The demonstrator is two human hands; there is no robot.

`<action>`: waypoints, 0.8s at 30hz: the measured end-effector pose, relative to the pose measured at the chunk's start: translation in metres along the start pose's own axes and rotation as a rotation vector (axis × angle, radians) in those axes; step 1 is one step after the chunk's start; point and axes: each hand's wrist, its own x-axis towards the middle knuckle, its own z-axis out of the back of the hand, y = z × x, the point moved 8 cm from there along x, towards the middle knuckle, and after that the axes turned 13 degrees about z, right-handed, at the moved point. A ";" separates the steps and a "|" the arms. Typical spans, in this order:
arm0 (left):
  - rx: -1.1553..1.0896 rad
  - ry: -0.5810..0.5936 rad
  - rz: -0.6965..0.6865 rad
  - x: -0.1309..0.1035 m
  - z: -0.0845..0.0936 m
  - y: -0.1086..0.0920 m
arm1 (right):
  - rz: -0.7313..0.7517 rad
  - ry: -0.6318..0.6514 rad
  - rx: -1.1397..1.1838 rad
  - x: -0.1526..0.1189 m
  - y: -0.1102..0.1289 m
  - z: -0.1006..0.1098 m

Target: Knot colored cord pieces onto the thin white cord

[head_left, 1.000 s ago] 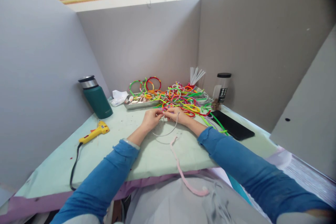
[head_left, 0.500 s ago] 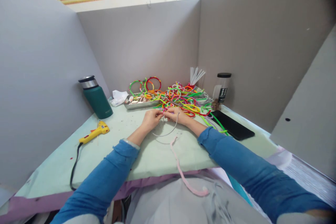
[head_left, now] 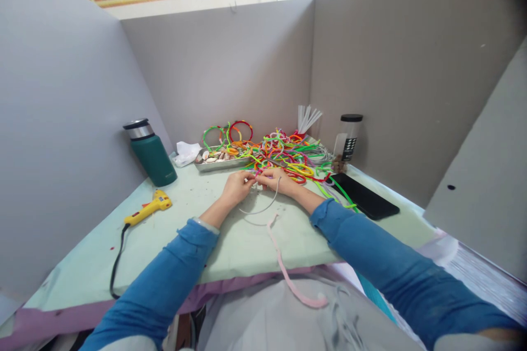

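Above the middle of the table, my left hand (head_left: 237,187) and my right hand (head_left: 278,181) meet with fingertips pinched together. Between them shows a small magenta piece (head_left: 258,173), mostly covered by the fingers. A thin grey cord (head_left: 263,209) curves down from my right hand and arcs leftward over the cloth; where it starts is hidden by the fingers. Nearer to me, a pale pink fuzzy strip (head_left: 284,270) lies over the table's front edge, its lower end on the grey cloth over my lap.
Behind my hands lie a tangled pile of coloured cords (head_left: 302,167) and a metal tray (head_left: 224,164) of shells. A yellow glue gun (head_left: 150,208) and green bottle (head_left: 152,156) are left. A black phone (head_left: 364,196) and clear jar (head_left: 349,140) stand right. Grey partitions (head_left: 222,66) enclose the table.
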 end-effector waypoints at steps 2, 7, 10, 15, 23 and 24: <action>0.001 0.008 0.008 0.000 0.000 0.000 | -0.004 0.007 0.004 0.000 0.000 -0.001; 0.002 0.015 0.012 0.000 -0.001 0.001 | -0.010 0.012 0.010 0.001 -0.003 -0.002; -0.003 0.007 0.006 0.000 0.000 0.001 | -0.007 0.021 0.005 0.001 -0.003 -0.003; -0.011 0.019 0.001 0.000 -0.002 0.002 | -0.006 0.037 -0.009 0.001 -0.002 -0.003; -0.019 0.047 0.026 0.000 -0.005 0.004 | 0.011 0.056 -0.011 0.000 -0.001 -0.004; -0.018 0.051 0.026 0.000 -0.005 0.004 | 0.013 0.058 -0.015 0.000 -0.001 -0.004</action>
